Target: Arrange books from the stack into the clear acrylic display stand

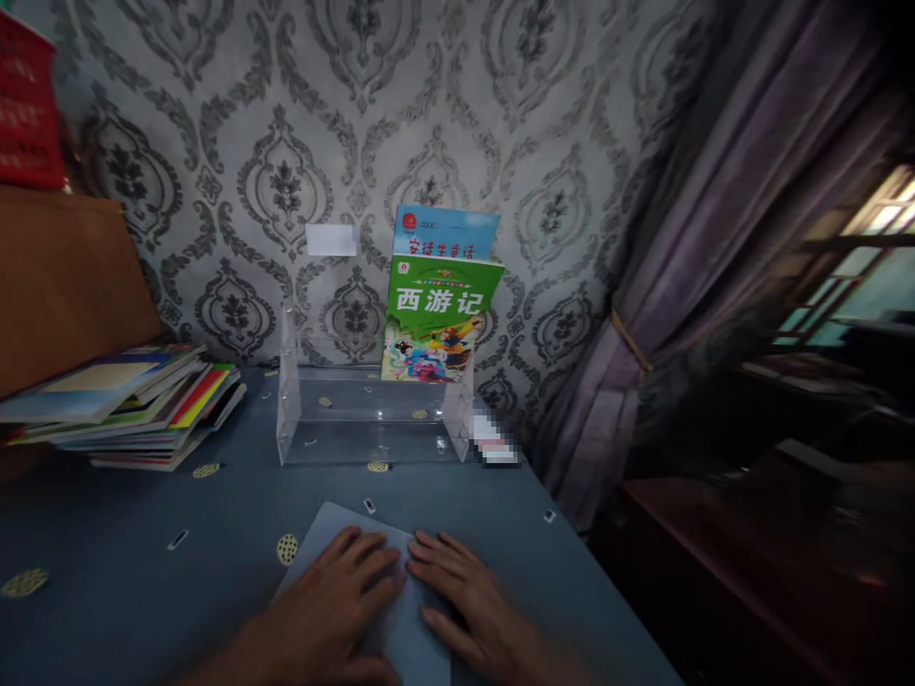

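Note:
A pale blue-grey flat item, maybe a book or folder (415,629), lies on the table in front of me, its lower part cut off by the frame. My left hand (335,591) rests flat on it with the fingers spread. At its right side lies my right hand (464,591), palm down, fingers apart, the fingertips on its surface. Behind them stands a clear rack (343,443) with tiers. A green book (443,319) with white characters stands upright at the rack's right side, in front of a blue book (447,229).
Several books (143,400) are stacked at the left beside a brown box (71,276), with a red container (29,105) above. A pixelated item (495,443) lies right of the rack. The blue table (214,562) has its right edge near a purple curtain (643,257).

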The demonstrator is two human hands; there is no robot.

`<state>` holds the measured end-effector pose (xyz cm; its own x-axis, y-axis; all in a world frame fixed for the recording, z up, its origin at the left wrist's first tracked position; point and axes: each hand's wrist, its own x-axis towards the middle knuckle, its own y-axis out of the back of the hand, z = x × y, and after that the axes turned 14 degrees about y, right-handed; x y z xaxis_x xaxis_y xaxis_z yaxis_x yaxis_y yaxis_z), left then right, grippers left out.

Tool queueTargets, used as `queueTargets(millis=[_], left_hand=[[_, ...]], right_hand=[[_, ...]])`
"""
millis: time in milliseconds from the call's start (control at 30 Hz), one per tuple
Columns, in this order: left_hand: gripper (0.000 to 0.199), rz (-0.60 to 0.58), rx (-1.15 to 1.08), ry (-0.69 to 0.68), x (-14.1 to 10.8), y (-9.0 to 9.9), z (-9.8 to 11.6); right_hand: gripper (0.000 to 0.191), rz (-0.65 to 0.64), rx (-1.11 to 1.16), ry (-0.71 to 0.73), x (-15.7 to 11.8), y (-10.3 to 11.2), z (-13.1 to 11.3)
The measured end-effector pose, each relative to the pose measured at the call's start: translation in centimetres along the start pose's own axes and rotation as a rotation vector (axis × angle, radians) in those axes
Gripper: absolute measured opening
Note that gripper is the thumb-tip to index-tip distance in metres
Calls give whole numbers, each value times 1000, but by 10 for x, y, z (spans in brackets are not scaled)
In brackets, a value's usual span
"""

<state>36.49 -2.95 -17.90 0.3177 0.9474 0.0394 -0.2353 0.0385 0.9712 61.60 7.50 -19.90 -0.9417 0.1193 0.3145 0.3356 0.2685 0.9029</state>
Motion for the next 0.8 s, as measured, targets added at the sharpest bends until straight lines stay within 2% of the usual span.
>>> queueTargets(millis=[67, 133, 267, 333, 467, 667, 800], left_hand=[[77, -79, 17, -46, 0, 6, 0], [69, -84, 59, -81, 0, 4, -1], [57, 43, 143, -130, 4, -10, -5], [54, 65, 211, -170, 4, -14, -4], [40, 163, 324, -217, 1, -12, 6], [56, 344, 466, -290, -4, -13, 29], [37, 379, 512, -334, -5, -10, 36]], right_hand=[[42, 55, -20, 2, -3, -4, 7], [41, 93, -32, 28, -4, -6, 10], [40, 105, -54, 37, -3, -4, 8], [40, 112, -73, 45, -3, -5, 8], [41, 136, -109, 70, -7, -11, 13], [41, 154, -82, 75, -10, -22, 29], [42, 169, -44, 102, -8, -24, 37]])
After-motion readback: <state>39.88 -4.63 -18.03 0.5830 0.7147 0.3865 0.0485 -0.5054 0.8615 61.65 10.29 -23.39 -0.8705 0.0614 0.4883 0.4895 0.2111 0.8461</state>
